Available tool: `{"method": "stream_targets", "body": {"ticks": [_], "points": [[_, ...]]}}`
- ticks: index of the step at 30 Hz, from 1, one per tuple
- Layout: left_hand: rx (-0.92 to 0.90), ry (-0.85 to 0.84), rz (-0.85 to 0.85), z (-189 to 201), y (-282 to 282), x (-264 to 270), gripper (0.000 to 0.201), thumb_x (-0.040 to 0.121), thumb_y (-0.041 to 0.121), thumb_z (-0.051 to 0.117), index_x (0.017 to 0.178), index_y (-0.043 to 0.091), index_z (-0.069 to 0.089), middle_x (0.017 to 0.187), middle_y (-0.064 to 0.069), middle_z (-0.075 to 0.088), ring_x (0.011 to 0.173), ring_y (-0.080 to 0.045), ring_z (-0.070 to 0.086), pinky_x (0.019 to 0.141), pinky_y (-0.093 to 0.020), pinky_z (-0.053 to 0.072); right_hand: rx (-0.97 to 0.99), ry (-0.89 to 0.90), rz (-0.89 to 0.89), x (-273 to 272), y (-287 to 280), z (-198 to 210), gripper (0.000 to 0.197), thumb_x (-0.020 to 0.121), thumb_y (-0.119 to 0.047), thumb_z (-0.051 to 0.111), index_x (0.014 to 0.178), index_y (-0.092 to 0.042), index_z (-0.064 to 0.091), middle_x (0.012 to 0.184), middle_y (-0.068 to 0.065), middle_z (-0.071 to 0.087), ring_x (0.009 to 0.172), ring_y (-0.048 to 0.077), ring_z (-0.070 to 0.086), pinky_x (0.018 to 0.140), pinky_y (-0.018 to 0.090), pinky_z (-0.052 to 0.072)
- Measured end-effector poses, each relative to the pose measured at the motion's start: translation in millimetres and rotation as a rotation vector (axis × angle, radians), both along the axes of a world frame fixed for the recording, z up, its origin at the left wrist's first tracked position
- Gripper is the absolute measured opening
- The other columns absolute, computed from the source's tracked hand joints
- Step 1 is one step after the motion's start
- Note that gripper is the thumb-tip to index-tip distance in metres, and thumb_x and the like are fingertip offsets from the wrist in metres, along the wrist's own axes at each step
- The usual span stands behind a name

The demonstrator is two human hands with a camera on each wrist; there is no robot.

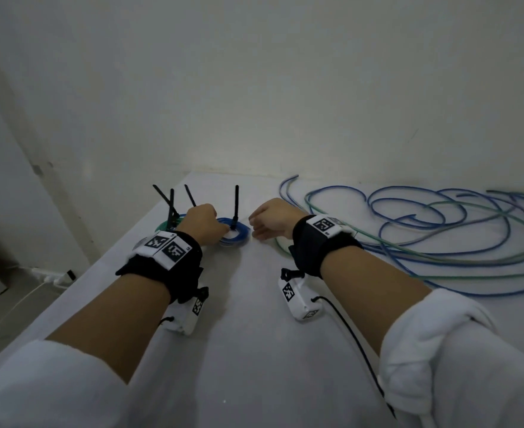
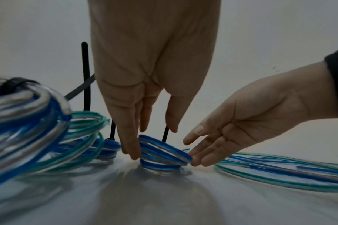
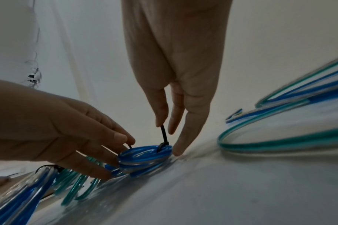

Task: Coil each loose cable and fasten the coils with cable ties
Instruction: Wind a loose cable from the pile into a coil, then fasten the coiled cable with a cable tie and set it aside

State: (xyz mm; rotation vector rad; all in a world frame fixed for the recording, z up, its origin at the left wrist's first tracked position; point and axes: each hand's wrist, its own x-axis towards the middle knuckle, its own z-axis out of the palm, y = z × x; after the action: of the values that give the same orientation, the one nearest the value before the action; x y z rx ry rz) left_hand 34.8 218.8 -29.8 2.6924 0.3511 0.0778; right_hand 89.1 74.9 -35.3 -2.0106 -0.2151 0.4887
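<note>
— What are my hands doing?
— My left hand (image 2: 145, 94) and right hand (image 2: 247, 121), fingers spread straight, steady the tied blue coil (image 2: 162, 153) on the table (image 1: 254, 350), probably parking it beside finished coils (image 2: 48, 137). Loose cables (image 1: 439, 230) wait right.

Glossy plastic blue coil (image 3: 145, 158), matt table (image 1: 254, 350)
</note>
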Motion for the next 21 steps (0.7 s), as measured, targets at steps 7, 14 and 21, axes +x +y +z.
{"method": "stream_targets", "body": {"ticks": [7, 14, 21], "points": [[-0.032, -0.338, -0.011, 20.5, -32.0, -5.1, 0.034, 0.085, 0.022, 0.06, 0.115, 0.009, 0.052, 0.118, -0.015, 0.052, 0.097, -0.029, 0.056, 0.082, -0.037, 0.045, -0.264, -0.263, 0.063, -12.3, -76.1, 24.0, 0.007, 0.088, -0.008, 0.058, 0.092, -0.004, 0.063, 0.075, 0.008, 0.062, 0.066, 0.021, 0.062, 0.062, 0.03, 0.053], [-0.044, -0.267, -0.335, 30.0, -112.4, -3.0, 0.026, 0.085, 0.022, 0.063, 0.107, 0.01, 0.056, 0.101, -0.007, 0.065, 0.098, -0.024, 0.058, 0.081, -0.027, 0.041, -0.777, -0.473, 0.014, -25.0, -195.2, 15.5, 0.028, 0.086, -0.012, 0.062, 0.114, -0.005, 0.06, 0.12, 0.015, 0.06, 0.106, 0.027, 0.057, 0.085, 0.03, 0.044], [0.092, -0.058, -0.553, 9.7, -184.9, 15.0, 0.047, 0.091, 0.022, 0.056, 0.135, 0.012, 0.041, 0.139, -0.01, 0.043, 0.126, -0.026, 0.043, 0.103, -0.032, 0.034, -0.62, -0.482, 0.03, -44.7, -248.0, 7.0, 0.021, 0.087, -0.011, 0.064, 0.108, -0.008, 0.065, 0.097, 0.006, 0.058, 0.087, 0.025, 0.062, 0.075, 0.028, 0.05]]}}
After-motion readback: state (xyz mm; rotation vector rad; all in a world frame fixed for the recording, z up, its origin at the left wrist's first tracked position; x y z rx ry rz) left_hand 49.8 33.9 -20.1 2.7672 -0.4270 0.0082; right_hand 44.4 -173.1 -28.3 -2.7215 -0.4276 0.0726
